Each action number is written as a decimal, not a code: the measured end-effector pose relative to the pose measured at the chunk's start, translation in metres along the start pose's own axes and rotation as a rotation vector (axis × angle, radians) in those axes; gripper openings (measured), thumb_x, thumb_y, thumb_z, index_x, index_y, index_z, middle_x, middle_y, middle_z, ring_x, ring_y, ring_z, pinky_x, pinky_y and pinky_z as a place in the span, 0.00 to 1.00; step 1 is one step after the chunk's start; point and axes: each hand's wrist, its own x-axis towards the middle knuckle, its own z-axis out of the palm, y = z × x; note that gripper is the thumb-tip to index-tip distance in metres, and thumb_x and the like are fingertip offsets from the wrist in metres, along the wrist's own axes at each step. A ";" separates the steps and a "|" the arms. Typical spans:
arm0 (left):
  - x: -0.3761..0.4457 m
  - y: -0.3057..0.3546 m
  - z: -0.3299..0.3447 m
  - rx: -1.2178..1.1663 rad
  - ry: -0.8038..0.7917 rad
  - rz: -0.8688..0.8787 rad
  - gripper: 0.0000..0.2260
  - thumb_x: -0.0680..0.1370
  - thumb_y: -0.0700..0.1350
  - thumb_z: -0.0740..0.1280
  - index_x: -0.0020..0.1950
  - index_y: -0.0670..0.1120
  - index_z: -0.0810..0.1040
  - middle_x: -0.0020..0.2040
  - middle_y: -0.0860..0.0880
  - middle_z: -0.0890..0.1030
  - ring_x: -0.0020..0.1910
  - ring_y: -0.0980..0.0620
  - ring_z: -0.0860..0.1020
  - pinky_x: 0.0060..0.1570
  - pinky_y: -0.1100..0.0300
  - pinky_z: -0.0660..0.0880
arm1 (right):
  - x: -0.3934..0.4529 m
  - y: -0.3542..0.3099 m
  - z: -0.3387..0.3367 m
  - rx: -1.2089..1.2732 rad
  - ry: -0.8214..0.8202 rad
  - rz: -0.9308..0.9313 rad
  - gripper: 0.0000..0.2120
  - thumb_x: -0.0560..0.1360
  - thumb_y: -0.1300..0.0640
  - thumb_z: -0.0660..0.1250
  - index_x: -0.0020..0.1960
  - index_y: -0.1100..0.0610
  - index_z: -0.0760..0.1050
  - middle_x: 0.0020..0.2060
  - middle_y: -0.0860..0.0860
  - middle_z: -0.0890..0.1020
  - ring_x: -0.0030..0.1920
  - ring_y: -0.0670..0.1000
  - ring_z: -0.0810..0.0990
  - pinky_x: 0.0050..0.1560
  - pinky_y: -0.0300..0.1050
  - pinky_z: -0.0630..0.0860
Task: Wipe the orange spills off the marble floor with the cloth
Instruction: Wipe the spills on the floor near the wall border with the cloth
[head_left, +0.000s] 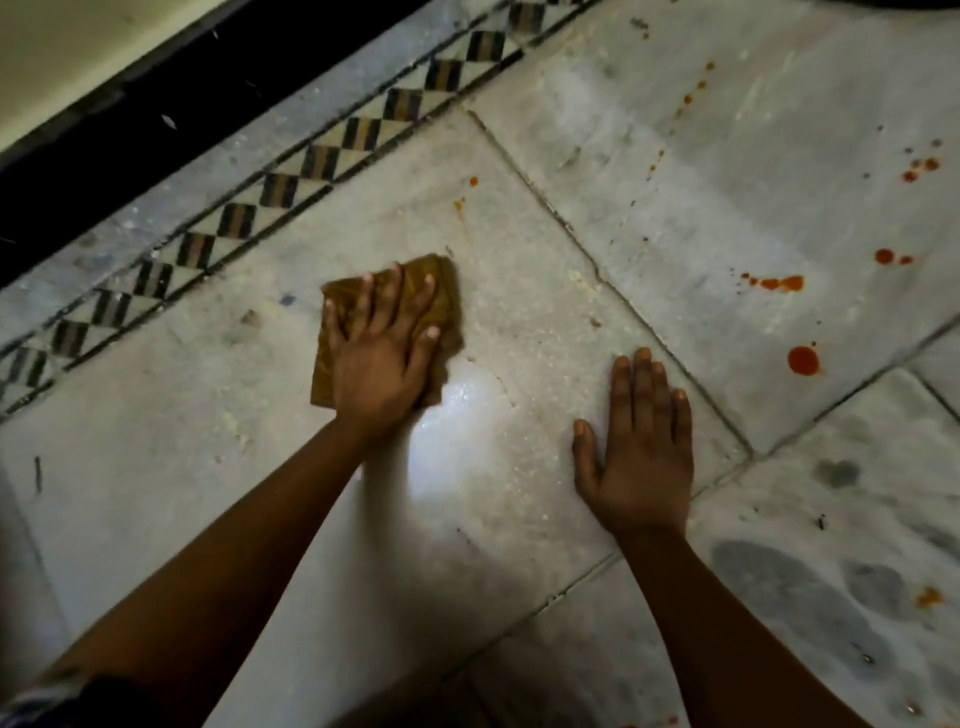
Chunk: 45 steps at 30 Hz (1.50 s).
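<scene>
My left hand presses flat on a folded brown-orange cloth on the grey marble floor, fingers spread over it. My right hand lies flat and open on the bare floor to the right of the cloth, holding nothing. Orange spills dot the slabs to the right: a round drop, a smeared streak, a small pair and small spots farther off. Two faint orange marks lie just beyond the cloth. A wet shiny patch sits beside my left wrist.
A checkered black-and-white inlay border runs diagonally along the far left, with a dark strip and a wall base beyond it. Dark grey blotches mark the slab at the lower right, with one orange fleck there.
</scene>
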 end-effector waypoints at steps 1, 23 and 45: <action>0.020 0.001 -0.003 0.009 0.008 -0.076 0.24 0.79 0.58 0.46 0.76 0.57 0.54 0.78 0.49 0.53 0.77 0.46 0.49 0.71 0.41 0.41 | 0.001 0.000 0.000 -0.001 -0.005 0.000 0.33 0.75 0.45 0.51 0.75 0.61 0.56 0.74 0.59 0.59 0.74 0.57 0.57 0.73 0.54 0.53; 0.184 0.066 -0.011 0.061 -0.052 -0.021 0.27 0.79 0.61 0.47 0.77 0.55 0.50 0.78 0.49 0.49 0.77 0.45 0.46 0.72 0.41 0.40 | 0.003 0.002 0.001 0.012 -0.064 0.014 0.33 0.75 0.45 0.52 0.75 0.60 0.55 0.75 0.58 0.57 0.75 0.55 0.55 0.73 0.54 0.52; 0.117 0.081 0.006 0.031 -0.013 0.325 0.37 0.69 0.68 0.46 0.76 0.56 0.55 0.76 0.49 0.59 0.75 0.48 0.57 0.73 0.47 0.45 | 0.000 0.004 0.004 0.046 -0.009 -0.012 0.33 0.75 0.45 0.53 0.75 0.60 0.57 0.74 0.58 0.60 0.74 0.55 0.58 0.72 0.53 0.54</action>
